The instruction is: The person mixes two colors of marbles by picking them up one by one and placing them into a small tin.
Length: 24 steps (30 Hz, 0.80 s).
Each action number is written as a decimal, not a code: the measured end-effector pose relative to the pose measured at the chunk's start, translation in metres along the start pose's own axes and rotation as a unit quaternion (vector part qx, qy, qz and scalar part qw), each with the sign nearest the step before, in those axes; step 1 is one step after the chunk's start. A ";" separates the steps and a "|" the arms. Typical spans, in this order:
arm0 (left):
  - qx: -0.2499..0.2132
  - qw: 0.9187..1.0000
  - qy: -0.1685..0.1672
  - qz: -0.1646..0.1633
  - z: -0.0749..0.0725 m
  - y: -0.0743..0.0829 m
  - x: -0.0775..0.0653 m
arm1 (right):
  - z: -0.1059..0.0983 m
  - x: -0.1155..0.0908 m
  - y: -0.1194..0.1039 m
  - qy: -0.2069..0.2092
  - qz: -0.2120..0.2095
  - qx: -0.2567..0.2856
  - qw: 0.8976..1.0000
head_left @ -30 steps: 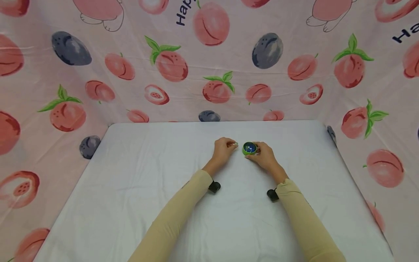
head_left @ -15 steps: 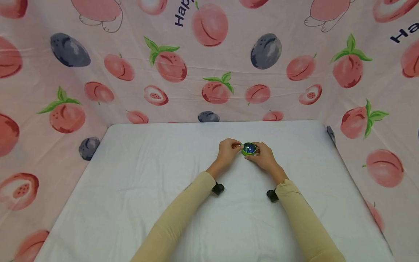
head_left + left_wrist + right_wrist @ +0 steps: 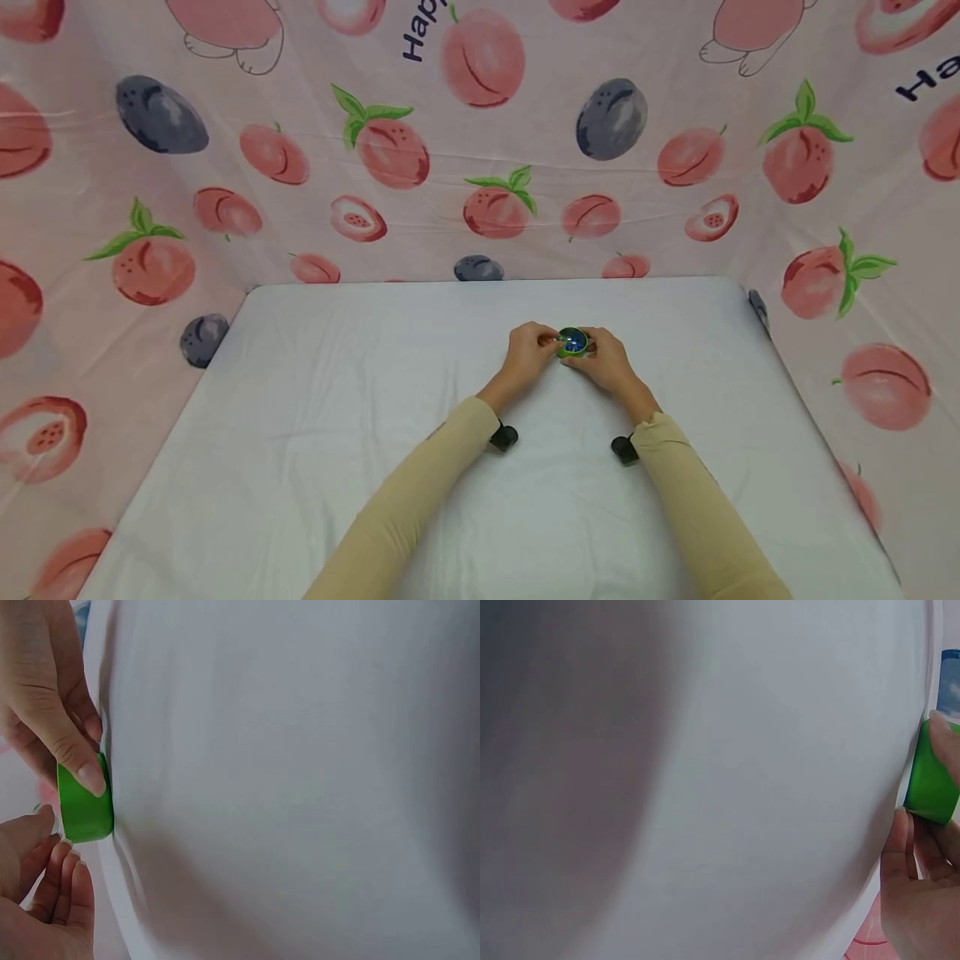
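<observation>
My right hand (image 3: 606,354) grips a small round green container (image 3: 572,343) on the white table, holding it from the right. The container's dark blue, glossy middle faces up. In the left wrist view, the thumb (image 3: 79,761) of that hand lies along the green side wall. My left hand (image 3: 528,348) pinches a tiny pale-and-green piece right at the container's left rim; I cannot tell what the piece is. Bent fingertips (image 3: 66,851) of the left hand show close by the green wall. The right wrist view has the green container (image 3: 932,780) at its right edge, with fingers around it.
A white cloth covers the table (image 3: 360,433), slightly creased. A pink fruit-print sheet (image 3: 300,92) rises behind the table's far edge and along both sides. Black wrist cameras (image 3: 505,437) sit below the beige sleeves (image 3: 420,492).
My left hand has moved right, bringing the small piece from beside the container to its left rim. My right hand and the container have stayed nearly still.
</observation>
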<state>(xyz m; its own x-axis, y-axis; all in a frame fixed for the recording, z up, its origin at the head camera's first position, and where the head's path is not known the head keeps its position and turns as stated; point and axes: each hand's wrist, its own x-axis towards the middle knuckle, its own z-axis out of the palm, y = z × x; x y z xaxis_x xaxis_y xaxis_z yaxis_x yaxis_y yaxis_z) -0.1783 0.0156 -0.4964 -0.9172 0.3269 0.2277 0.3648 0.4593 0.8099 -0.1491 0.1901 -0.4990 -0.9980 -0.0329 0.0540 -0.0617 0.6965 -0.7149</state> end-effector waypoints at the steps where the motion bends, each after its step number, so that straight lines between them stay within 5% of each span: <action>1: 0.000 1.000 -0.002 0.001 0.001 -0.001 0.000 | 0.000 0.000 0.000 0.001 -0.001 -0.001 1.000; 17: 0.016 1.000 -0.023 0.010 0.004 0.000 -0.003 | 0.001 -0.001 0.000 -0.005 0.003 -0.001 1.000; 24: 0.047 0.998 -0.030 0.030 -0.005 0.002 -0.007 | 0.001 -0.001 0.000 0.002 -0.006 -0.003 1.000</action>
<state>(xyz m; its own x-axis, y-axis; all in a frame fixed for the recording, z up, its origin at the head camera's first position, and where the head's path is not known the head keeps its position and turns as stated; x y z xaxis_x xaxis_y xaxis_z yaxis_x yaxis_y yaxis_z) -0.1717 0.0101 -0.4932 -0.8826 0.4047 0.2393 0.4352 0.5109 0.7413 -0.1480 0.1896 -0.4992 -0.9972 -0.0385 0.0643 -0.0729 0.6998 -0.7106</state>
